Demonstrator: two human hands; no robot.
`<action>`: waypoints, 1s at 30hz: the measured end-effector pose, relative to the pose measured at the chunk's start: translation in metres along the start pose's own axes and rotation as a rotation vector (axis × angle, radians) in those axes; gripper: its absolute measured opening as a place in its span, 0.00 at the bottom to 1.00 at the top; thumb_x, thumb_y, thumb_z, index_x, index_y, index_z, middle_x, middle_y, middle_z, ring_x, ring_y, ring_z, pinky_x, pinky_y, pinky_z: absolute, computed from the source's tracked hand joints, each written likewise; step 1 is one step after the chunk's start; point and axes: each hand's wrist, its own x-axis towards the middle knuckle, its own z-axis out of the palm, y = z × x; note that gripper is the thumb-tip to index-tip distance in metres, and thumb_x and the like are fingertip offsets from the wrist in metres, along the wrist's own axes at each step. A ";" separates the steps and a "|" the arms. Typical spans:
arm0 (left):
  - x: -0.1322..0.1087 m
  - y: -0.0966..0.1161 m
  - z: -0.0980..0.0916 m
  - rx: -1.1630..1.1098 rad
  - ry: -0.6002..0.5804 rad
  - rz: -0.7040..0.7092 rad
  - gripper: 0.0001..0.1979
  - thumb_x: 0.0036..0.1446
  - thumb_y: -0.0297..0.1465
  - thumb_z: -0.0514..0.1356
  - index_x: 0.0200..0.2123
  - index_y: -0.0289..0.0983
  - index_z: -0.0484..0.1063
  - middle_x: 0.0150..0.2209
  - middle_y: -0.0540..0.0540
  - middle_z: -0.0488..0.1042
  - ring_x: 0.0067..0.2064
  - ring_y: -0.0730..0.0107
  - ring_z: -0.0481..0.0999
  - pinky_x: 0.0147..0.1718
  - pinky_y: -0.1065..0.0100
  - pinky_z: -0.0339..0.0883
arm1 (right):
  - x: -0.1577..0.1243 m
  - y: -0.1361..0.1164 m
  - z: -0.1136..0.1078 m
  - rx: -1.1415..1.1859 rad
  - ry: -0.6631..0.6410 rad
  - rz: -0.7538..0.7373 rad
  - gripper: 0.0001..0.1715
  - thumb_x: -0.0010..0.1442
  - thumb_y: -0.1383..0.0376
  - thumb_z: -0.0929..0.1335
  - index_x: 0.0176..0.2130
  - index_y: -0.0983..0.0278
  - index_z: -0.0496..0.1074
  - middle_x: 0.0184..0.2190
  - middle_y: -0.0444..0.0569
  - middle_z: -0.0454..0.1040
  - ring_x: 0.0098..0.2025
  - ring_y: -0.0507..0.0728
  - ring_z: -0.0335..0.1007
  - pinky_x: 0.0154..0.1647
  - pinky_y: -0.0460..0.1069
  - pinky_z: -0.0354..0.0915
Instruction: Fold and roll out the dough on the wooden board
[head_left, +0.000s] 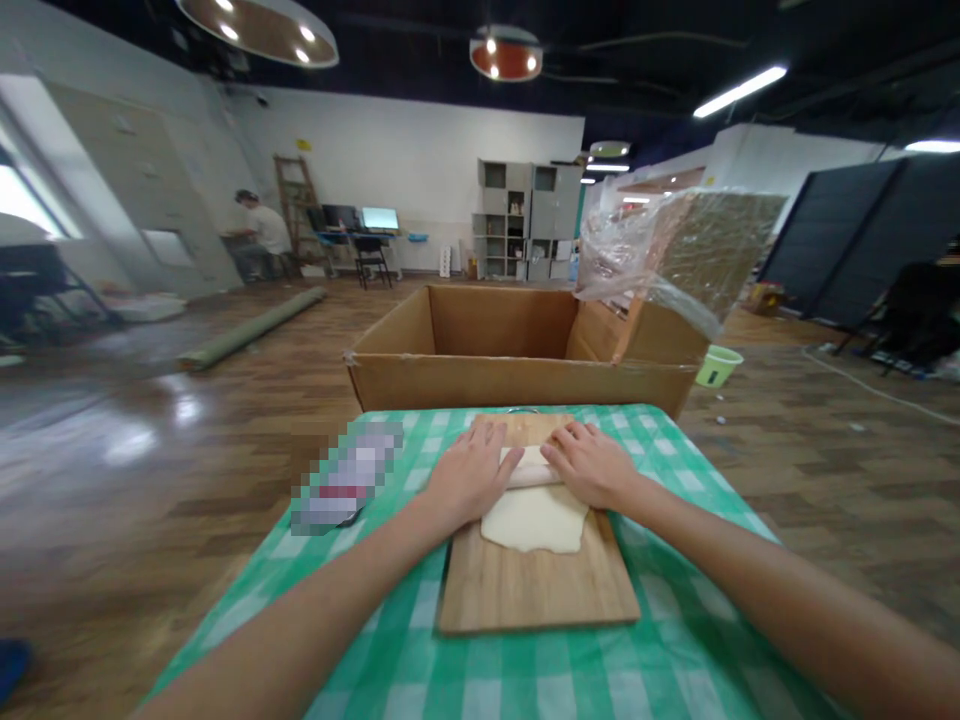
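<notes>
A pale rolling pin (pixel 534 476) lies crosswise on a flattened sheet of dough (pixel 536 522). My left hand (pixel 471 472) is closed over the pin's left end, its thumb pointing inward. Over the right end, my right hand (pixel 592 465) curves in the same way, and both ends of the pin are hidden under the palms. Beneath the dough is a wooden cutting board (pixel 540 600), whose near part is bare. The dough's near edge is uneven, and part of the sheet shows beyond the pin.
A green-and-white checked cloth (pixel 405 650) covers the table. On its left lies a blurred-out item (pixel 349 478). A large cardboard box (pixel 517 380) stands just past the far edge, with a plastic-wrapped piece (pixel 705 250) at its right. A person (pixel 264 232) sits far back left.
</notes>
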 end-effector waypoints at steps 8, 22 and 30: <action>0.042 -0.031 0.010 0.060 -0.121 0.082 0.18 0.74 0.33 0.45 0.53 0.35 0.73 0.52 0.35 0.73 0.56 0.53 0.70 0.56 0.51 0.67 | 0.045 0.027 0.016 0.099 -0.110 0.009 0.21 0.76 0.57 0.61 0.61 0.59 0.71 0.57 0.58 0.76 0.59 0.65 0.72 0.58 0.59 0.66; 0.082 -0.044 0.019 0.062 -0.115 -0.049 0.21 0.75 0.31 0.41 0.45 0.33 0.73 0.42 0.37 0.78 0.45 0.59 0.79 0.47 0.60 0.70 | 0.065 0.030 0.007 0.145 -0.066 0.366 0.47 0.77 0.50 0.43 0.51 0.71 0.79 0.48 0.67 0.81 0.53 0.67 0.78 0.54 0.56 0.66; 0.016 -0.013 -0.002 0.124 -0.084 0.130 0.16 0.74 0.33 0.47 0.51 0.37 0.73 0.54 0.36 0.74 0.60 0.52 0.69 0.60 0.49 0.64 | 0.002 -0.010 -0.007 0.095 0.001 0.164 0.29 0.77 0.52 0.53 0.57 0.61 0.74 0.57 0.58 0.77 0.61 0.64 0.69 0.62 0.57 0.61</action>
